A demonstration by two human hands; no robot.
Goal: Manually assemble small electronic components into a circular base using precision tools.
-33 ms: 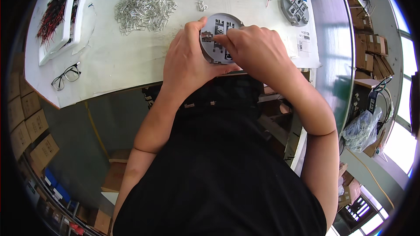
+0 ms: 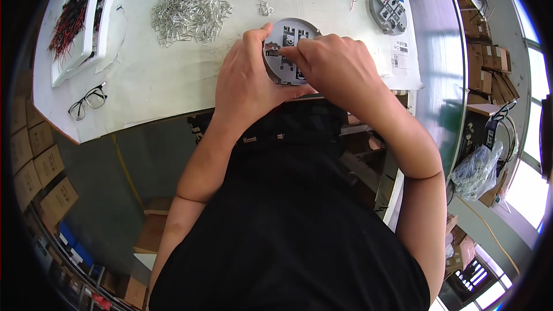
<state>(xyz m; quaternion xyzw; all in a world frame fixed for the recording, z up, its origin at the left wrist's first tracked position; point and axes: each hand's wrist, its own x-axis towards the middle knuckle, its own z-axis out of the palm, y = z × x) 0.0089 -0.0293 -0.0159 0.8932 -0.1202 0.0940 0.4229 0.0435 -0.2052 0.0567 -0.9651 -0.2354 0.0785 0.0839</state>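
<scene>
Round grey housing [image 2: 280, 69], one: sat between both hands. Left hand [image 2: 245, 75]: gripped its rim; steadiness there seemed essential. Right hand [image 2: 337, 63]: closed in a pinch over its face, any held part hidden.

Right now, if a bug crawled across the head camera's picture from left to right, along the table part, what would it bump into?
White tray of wired bits → big pile of silver metal clips → left hand → round grey piece being held → right hand → second round grey piece.

Left grip [image 2: 246, 75] holds a disc [image 2: 282, 69] (grey).
</scene>
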